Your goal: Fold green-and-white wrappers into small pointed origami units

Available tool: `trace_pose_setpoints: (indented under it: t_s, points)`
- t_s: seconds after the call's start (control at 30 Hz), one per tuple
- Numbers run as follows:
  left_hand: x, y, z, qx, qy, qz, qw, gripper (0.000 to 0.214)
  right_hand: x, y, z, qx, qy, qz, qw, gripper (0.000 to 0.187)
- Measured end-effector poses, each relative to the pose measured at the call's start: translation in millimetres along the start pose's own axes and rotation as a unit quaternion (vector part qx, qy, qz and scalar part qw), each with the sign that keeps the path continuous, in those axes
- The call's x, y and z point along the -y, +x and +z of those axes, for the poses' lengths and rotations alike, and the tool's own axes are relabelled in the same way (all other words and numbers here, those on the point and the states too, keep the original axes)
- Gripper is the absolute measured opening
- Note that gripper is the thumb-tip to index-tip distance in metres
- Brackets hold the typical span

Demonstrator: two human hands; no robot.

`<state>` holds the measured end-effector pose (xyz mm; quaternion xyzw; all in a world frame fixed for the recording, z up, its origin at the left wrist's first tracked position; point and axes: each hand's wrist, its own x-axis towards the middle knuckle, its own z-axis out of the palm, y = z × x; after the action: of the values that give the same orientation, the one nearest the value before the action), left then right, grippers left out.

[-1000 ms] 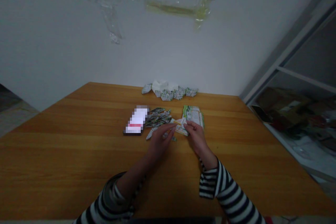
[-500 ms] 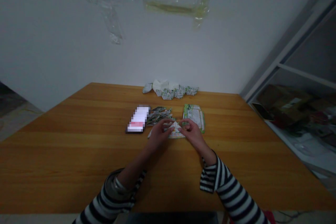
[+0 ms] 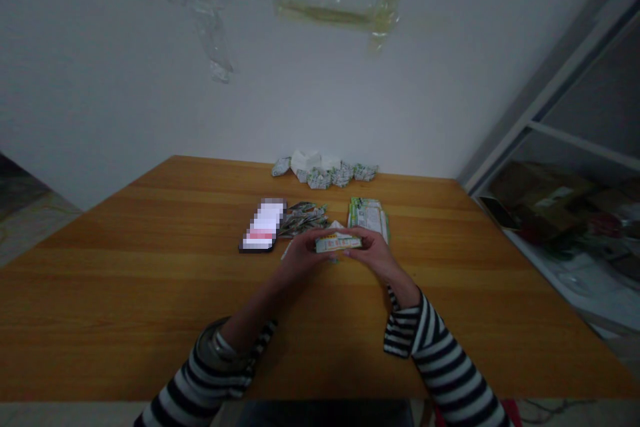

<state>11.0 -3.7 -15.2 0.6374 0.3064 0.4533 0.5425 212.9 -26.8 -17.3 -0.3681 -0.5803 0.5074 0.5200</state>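
A folded sheet of printed paper [image 3: 338,243] is held between my two hands, its lower edge facing me and a pale peak showing behind. My left hand [image 3: 301,255] grips its left end, fingers over the top and thumb beneath. At the right end, my right hand [image 3: 373,253] pinches it in the same way. Just behind my left hand lies a heap of folded paper pieces [image 3: 305,219]. Beyond my right hand sits a stack of printed green-and-white sheets [image 3: 369,215].
A phone [image 3: 264,225] with a blurred screen lies left of the heap on the wooden table [image 3: 150,293]. Several crumpled-looking folded papers [image 3: 320,177] stand along the wall. To the right is a shelf [image 3: 575,280] with boxes.
The paper was lying low with its triangular top facing up. Now it is tilted up, its printed lower strip toward me, and my fingers have moved around both ends.
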Motion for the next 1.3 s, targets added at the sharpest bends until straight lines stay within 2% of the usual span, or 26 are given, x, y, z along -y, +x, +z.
trace_pose_setpoints:
  t_s: [0.1,0.27,0.4,0.5,0.63,0.73,0.87,0.97,1.07,1.17,1.23,1.3]
  points:
    - [2.5,0.8,-3.4,-0.018,0.048,0.015,0.999,0.036,-5.1,1.7,0.6,-0.018,-0.051,-0.036,0.998,0.035]
    - [3.3,1.5,-5.6,-0.028,0.054,0.032,0.998,0.022,-9.8,2.4,3.0,-0.023,-0.085,-0.070,0.994,0.035]
    - [-1.1,0.9,-1.8,-0.043,0.065,0.034,0.996,0.019,-7.9,1.9,8.1,-0.081,-0.099,-0.073,0.989,0.020]
    - [-6.1,-0.1,1.9,-0.057,0.059,0.026,0.996,0.019,-5.3,1.9,12.4,-0.126,-0.092,-0.049,0.987,0.014]
    - [-9.5,-1.1,5.2,-0.107,0.030,-0.045,0.993,0.026,-5.0,1.8,18.0,-0.171,-0.043,0.005,0.984,0.021]
    - [-8.6,-0.9,6.2,-0.121,-0.017,-0.078,0.989,0.036,-7.8,1.1,23.0,-0.179,-0.007,0.017,0.984,0.023]
    - [-6.8,-0.9,6.9,-0.104,-0.093,-0.085,0.987,0.055,-11.8,0.5,28.5,-0.199,0.058,0.007,0.978,0.022]
    - [-4.3,-1.3,7.9,-0.075,-0.122,-0.097,0.985,0.054,-13.6,1.0,28.6,-0.213,0.089,-0.005,0.973,0.026]
    - [-2.2,-1.5,9.8,-0.052,-0.096,-0.097,0.989,0.047,-14.1,1.5,25.7,-0.206,0.103,-0.001,0.973,0.024]
    - [-3.7,-2.1,11.1,-0.031,-0.008,-0.054,0.998,0.037,-12.8,1.3,23.8,-0.158,0.100,0.029,0.982,0.023]
    - [-5.8,-2.5,10.6,-0.021,0.026,-0.042,0.999,0.032,-11.8,1.1,24.1,-0.130,0.105,0.046,0.985,0.027]
    - [-7.0,-2.7,9.7,-0.027,0.025,-0.056,0.998,0.033,-11.7,1.2,24.9,-0.126,0.109,0.052,0.985,0.037]
